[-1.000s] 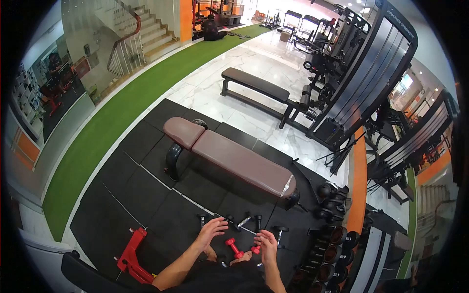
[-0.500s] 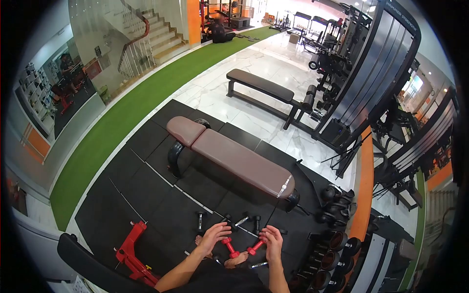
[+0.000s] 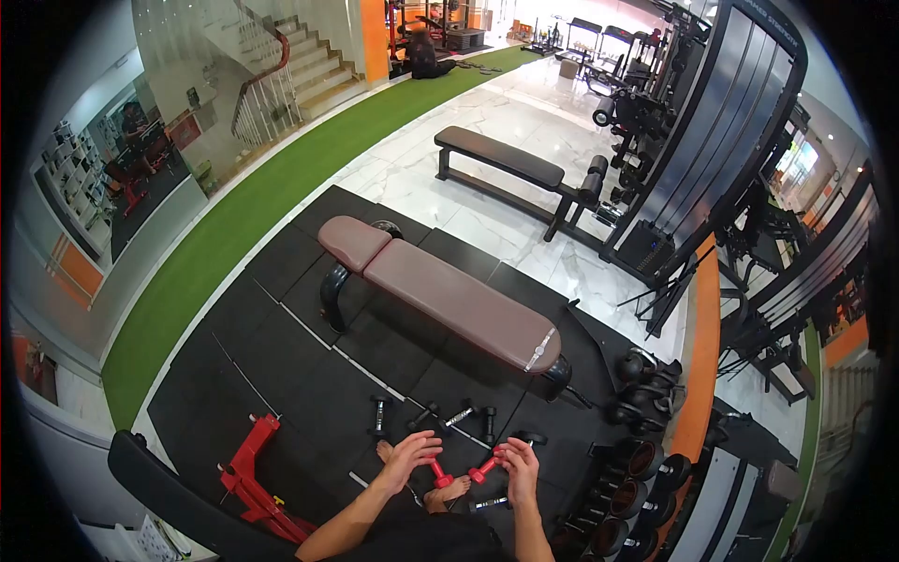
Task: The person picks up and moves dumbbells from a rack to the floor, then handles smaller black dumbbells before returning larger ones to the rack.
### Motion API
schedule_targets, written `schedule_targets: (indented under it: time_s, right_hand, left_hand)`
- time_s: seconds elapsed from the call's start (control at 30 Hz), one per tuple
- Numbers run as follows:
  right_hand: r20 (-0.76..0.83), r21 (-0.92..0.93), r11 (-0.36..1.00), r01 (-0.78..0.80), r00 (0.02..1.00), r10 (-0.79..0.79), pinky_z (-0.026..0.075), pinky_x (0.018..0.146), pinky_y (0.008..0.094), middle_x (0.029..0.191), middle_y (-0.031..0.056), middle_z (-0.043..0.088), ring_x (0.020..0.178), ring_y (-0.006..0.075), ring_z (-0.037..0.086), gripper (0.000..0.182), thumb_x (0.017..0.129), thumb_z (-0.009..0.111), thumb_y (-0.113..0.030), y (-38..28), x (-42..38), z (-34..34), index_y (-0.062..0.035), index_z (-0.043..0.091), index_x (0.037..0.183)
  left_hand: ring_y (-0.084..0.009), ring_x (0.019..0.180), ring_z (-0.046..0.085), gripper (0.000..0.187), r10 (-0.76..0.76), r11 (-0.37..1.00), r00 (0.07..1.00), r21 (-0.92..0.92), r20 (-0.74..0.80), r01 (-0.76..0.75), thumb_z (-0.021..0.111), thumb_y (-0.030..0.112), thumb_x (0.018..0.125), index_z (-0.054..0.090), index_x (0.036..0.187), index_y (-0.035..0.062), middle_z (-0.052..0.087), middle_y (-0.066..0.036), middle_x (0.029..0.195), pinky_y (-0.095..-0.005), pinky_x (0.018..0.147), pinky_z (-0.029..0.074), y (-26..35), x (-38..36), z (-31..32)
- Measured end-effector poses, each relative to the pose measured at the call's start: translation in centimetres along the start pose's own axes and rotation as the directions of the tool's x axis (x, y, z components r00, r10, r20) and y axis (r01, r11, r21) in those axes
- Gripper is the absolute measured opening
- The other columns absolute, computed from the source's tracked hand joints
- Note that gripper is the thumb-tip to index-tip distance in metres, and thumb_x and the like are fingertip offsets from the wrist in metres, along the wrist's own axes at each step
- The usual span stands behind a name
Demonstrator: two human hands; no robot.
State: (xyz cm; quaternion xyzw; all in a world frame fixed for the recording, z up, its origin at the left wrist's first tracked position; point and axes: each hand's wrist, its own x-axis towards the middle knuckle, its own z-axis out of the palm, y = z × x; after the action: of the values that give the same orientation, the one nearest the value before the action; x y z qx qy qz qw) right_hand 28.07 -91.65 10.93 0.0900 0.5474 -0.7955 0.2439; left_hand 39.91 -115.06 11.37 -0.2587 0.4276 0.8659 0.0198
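Note:
My left hand (image 3: 409,461) hangs over the floor with its fingers apart and nothing in it. To its right, my right hand (image 3: 519,468) is also empty, fingers loosely curved and apart. Between them, a red dumbbell (image 3: 440,474) and another red dumbbell (image 3: 484,465) lie on the black mat near my bare foot (image 3: 447,493). Several black and chrome dumbbells lie just beyond, including an upright-lying one (image 3: 379,415) and a slanted one (image 3: 458,416). The hands partly cover the red dumbbells' far ends.
A brown padded bench (image 3: 459,302) with a wristwatch (image 3: 537,352) stands ahead. A dumbbell rack (image 3: 629,498) and kettlebells (image 3: 646,384) are at the right. A red metal frame (image 3: 251,473) stands left. Far off, a person (image 3: 426,58) sits on green turf (image 3: 309,155).
The view has shifted slightly, so the bench and the floor dumbbells appear a little higher and further left. Both hands keep nearly the same place and stay empty.

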Motion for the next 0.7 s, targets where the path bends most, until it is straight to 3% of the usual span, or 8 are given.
schedule_targets:
  time_s: [0.43,0.7]
  right_hand:
    - [-0.054,-0.009,0.998,-0.057,0.997,0.057,0.054,0.08,0.0352,0.105,0.0139,0.066,0.091,0.0234,0.067,0.03,0.091,0.058,-0.005,2.6,1.5,2.1,0.0021,0.057,0.12]
    - [-0.075,0.01,0.998,-0.054,0.996,0.055,0.055,0.079,0.0342,0.105,0.0151,0.066,0.09,0.024,0.067,0.029,0.092,0.058,-0.004,3.8,3.7,7.5,0.0034,0.056,0.12]
  left_hand:
    - [-0.0247,0.121,0.058,0.047,-0.092,0.996,0.995,0.008,0.039,0.091,0.05,0.032,0.102,0.046,0.14,0.0044,0.058,-0.014,0.133,-0.037,0.098,0.047,0.1,2.7,-2.7]
    - [-0.0261,0.122,0.06,0.043,-0.101,0.995,0.993,0.014,0.068,0.1,0.046,0.027,0.104,0.047,0.139,0.0018,0.059,-0.017,0.132,-0.0384,0.098,0.048,4.5,5.2,-6.0]
